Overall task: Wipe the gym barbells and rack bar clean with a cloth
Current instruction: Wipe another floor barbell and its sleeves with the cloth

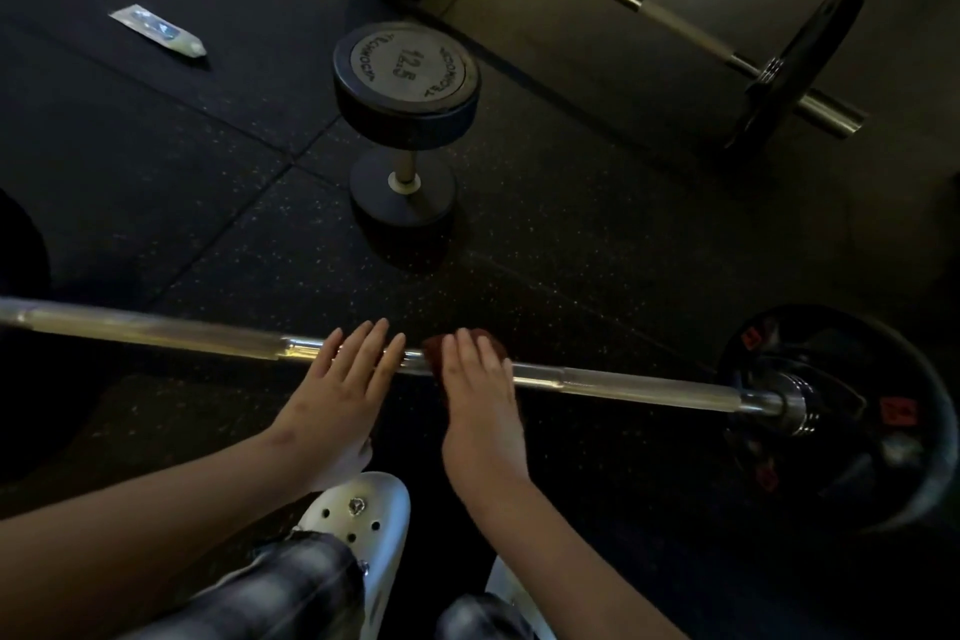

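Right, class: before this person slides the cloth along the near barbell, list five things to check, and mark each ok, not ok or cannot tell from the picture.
1. Cloth lies on the near barbell, under the right hand: ok.
2. Left hand rests flat on the barbell: ok.
3. Barbell is bare between the cloth and the weight plate: ok.
4. Dumbbell stands upright, apart from the barbell: ok.
5. Shoe is on the near side of the barbell, not touching it: ok.
6. Barbell surface is already clean: cannot tell, the light is too dim.
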